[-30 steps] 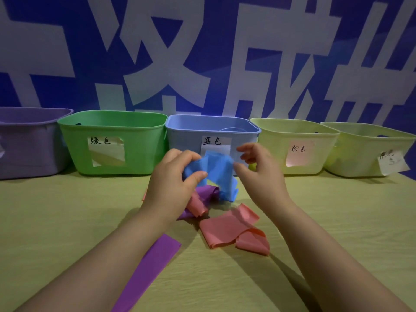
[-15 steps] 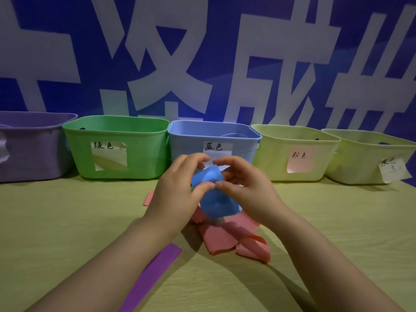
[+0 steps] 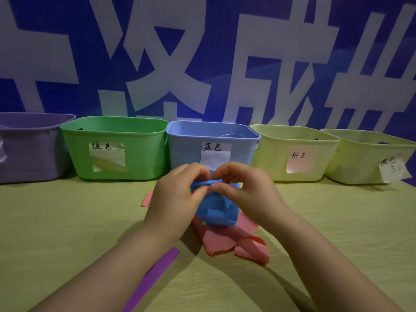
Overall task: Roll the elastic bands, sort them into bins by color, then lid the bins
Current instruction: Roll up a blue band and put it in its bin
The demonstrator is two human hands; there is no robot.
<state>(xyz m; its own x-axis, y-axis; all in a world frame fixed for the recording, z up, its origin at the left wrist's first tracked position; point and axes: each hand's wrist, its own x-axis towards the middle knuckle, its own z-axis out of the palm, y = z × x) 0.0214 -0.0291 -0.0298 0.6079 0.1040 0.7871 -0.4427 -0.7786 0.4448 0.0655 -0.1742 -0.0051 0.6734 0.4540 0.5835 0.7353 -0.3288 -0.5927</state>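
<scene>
A blue elastic band [image 3: 216,210] hangs bunched between my two hands, in front of the blue bin [image 3: 186,149]. My left hand [image 3: 175,199] pinches its top edge from the left. My right hand [image 3: 245,194] pinches the same edge from the right, fingertips nearly touching the left ones. Under the blue band a pink band [image 3: 229,239] lies crumpled on the table. A purple band [image 3: 153,278] lies flat beside my left forearm. A pink corner [image 3: 147,199] shows left of my left hand.
Five open bins stand in a row at the back: purple [image 3: 31,149], green [image 3: 139,152], the blue one, then two pale yellow bins [image 3: 274,154] [image 3: 360,161] with paper labels. A blue and white wall rises right behind them. No lids are in sight.
My hands have closed together on the blue band and gathered it from a loose spread sheet into a bunch. The purple band under it is now hidden.
</scene>
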